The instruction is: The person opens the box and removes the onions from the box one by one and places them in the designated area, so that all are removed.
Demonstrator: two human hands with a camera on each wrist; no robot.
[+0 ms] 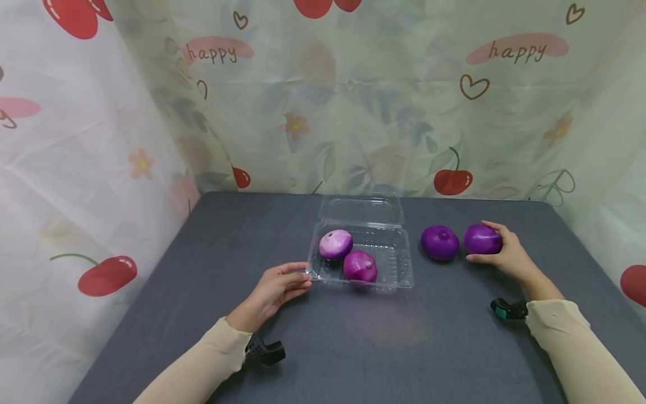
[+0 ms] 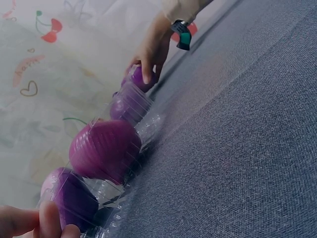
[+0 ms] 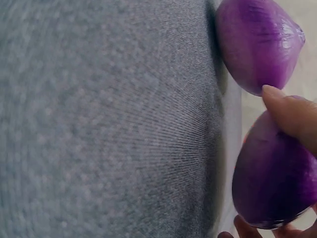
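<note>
A clear plastic clamshell container [image 1: 395, 264] stands with its lid [image 1: 361, 210] folded back. Two red onions lie inside: a paler one [image 1: 335, 244] at the left, and a magenta one [image 1: 360, 266] nearer the front, which also shows large in the left wrist view. At the container's front left corner, my left hand [image 1: 280, 285] pinches the rim between thumb and fingers. Over to the right, my right hand [image 1: 504, 252] grips a dark purple onion [image 1: 482, 239], thumb on the near side and fingers around the far side. Another purple onion [image 1: 440, 243] sits just left of it.
The grey cloth-covered table [image 1: 323, 348] carries all of this. Behind it hangs a printed curtain [image 1: 353, 112] with cherries and hearts, and more curtain hangs at both sides. A dark wrist camera [image 1: 266, 350] projects from my left sleeve, another [image 1: 508, 309] from the right.
</note>
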